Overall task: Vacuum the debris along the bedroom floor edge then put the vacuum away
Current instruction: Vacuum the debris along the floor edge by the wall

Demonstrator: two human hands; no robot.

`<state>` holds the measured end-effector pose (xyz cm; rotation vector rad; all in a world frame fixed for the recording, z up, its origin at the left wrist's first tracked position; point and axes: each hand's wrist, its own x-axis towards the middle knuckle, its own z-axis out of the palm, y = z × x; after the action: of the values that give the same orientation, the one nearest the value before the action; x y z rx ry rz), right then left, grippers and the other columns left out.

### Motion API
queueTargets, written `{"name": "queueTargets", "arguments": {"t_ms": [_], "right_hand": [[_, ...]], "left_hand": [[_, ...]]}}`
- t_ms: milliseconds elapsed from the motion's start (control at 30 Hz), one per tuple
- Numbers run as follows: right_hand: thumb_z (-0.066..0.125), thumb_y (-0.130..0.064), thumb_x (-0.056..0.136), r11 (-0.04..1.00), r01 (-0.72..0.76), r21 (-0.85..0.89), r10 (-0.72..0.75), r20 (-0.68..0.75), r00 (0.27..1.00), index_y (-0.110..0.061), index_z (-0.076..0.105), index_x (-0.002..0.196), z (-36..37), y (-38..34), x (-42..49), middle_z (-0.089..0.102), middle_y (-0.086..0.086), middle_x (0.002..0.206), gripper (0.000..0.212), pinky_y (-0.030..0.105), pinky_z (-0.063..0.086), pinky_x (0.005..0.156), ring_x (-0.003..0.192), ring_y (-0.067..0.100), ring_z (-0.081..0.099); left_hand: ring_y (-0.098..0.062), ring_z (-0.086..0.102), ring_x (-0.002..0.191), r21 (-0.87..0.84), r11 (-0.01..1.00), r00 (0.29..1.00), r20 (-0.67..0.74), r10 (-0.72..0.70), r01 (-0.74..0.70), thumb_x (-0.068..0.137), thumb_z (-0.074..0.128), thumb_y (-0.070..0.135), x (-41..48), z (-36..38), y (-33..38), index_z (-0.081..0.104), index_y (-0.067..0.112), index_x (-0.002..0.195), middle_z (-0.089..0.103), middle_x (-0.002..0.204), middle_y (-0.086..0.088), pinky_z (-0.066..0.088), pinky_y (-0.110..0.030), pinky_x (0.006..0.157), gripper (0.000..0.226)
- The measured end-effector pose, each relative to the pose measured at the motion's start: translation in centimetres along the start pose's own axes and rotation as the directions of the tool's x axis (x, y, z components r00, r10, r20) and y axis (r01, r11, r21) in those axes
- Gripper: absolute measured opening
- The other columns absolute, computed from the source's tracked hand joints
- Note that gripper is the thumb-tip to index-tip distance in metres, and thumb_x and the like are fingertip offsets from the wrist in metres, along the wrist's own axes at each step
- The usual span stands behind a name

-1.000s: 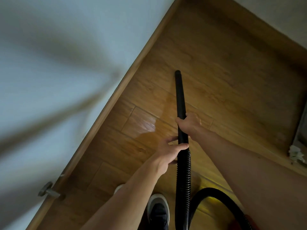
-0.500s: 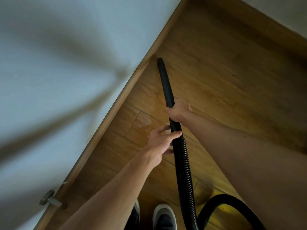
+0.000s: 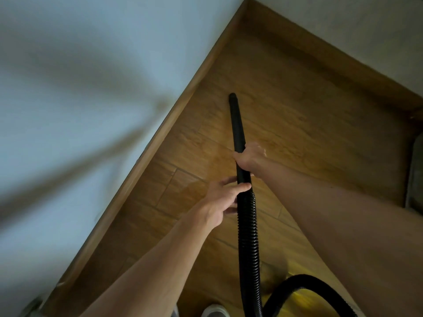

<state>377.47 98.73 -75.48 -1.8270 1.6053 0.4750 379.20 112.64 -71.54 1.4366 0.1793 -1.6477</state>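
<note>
While the ribbed hose [image 3: 248, 236] climbs out of the bottom edge of the frame, just right of a pale shoe [image 3: 214, 311], a second loop of it curls away at lower right. That hose looks soft and springy. I'd expect it to drag and tug back rather than steer anything, so it's no place to take hold.

Up to centre frame now, and here's the left hand [image 3: 219, 200]. Its grip is a loose curl, thumb laid over the top and fingers tucked beneath, right where the ribs end and the rigid wand [image 3: 238, 131] begins. A little further up, the right hand [image 3: 250, 156] has its grip wrapped firmly round the smooth tube.

Good spots, both. The wand reads as light, stiff plastic, slick enough to twist in a palm, and two holds on the hard section should give real control of the tip.

The wand's long axis runs almost straight up the frame, leaning slightly left. Its open end [image 3: 232, 96] points toward the far corner at top centre. It sits over the wooden floor [image 3: 309, 124], near the skirting board [image 3: 183, 104] on the left but apart from it. Whether the tip touches the boards, I can't tell, and no debris shows in this dim light.
</note>
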Motion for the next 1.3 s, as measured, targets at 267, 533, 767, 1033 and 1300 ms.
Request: {"name": "queueTargets", "arguments": {"t_ms": [267, 533, 767, 1033, 1300], "right_hand": [[0.063, -0.045, 0.088, 0.985, 0.158, -0.062, -0.157, 0.023, 0.987, -0.012, 0.058, 0.123, 3.4, -5.0, -0.6, 0.064, 0.014, 0.115, 0.048, 0.042, 0.058, 0.081, 0.101, 0.034, 0.065], [0.065, -0.041, 0.087, 0.994, 0.105, -0.018, -0.104, 0.052, 0.993, -0.013, 0.06, 0.117, 3.2, -2.0, -3.9, 0.066, 0.011, 0.108, 0.041, 0.041, 0.058, 0.077, 0.094, 0.031, 0.067], [0.062, -0.037, 0.091, 0.998, -0.012, 0.062, 0.006, 0.086, 0.996, -0.012, 0.057, 0.129, 2.9, 3.0, -7.5, 0.068, 0.012, 0.109, 0.046, 0.042, 0.06, 0.077, 0.091, 0.028, 0.068], [0.059, -0.03, 0.095, 0.984, 0.069, 0.162, -0.106, 0.231, 0.967, -0.013, 0.052, 0.135, 5.9, 1.7, -12.5, 0.066, 0.011, 0.115, 0.044, 0.041, 0.055, 0.086, 0.099, 0.03, 0.065], [0.062, -0.029, 0.091, 0.985, 0.13, 0.113, -0.155, 0.252, 0.955, -0.015, 0.062, 0.118, 7.6, 2.8, -16.0, 0.069, 0.01, 0.102, 0.03, 0.045, 0.057, 0.08, 0.089, 0.029, 0.067]], "left_hand": [[-0.011, 0.071, 0.065, -0.103, 0.994, 0.996, -0.081, 0.035, -0.043, 0.082, 0.076, 0.021, -0.2, -4.5, 0.4, 0.067, 0.021, 0.12, 0.076, 0.091, -0.002, 0.055, -0.027, 0.056, 0.04], [-0.012, 0.07, 0.071, -0.102, 0.995, 0.995, -0.098, 0.003, -0.013, 0.083, 0.075, 0.02, -4.0, -2.7, -1.8, 0.069, 0.025, 0.109, 0.075, 0.091, 0.0, 0.052, -0.024, 0.052, 0.028], [-0.015, 0.068, 0.072, -0.031, 0.999, 0.992, -0.12, -0.036, 0.032, 0.081, 0.077, 0.017, -6.8, -0.4, -4.5, 0.06, 0.035, 0.086, 0.072, 0.084, -0.001, 0.053, -0.027, 0.058, 0.025], [-0.008, 0.066, 0.06, -0.072, 0.997, 0.981, -0.189, -0.038, 0.025, 0.083, 0.075, 0.013, -10.7, -3.4, -6.9, 0.064, 0.033, 0.084, 0.071, 0.061, 0.008, 0.048, -0.022, 0.048, 0.023], [-0.017, 0.068, 0.069, -0.172, 0.984, 0.972, -0.217, -0.088, 0.051, 0.082, 0.076, 0.013, -13.2, -3.8, -10.3, 0.065, 0.027, 0.103, 0.075, 0.074, -0.002, 0.049, -0.026, 0.052, 0.028]]}}
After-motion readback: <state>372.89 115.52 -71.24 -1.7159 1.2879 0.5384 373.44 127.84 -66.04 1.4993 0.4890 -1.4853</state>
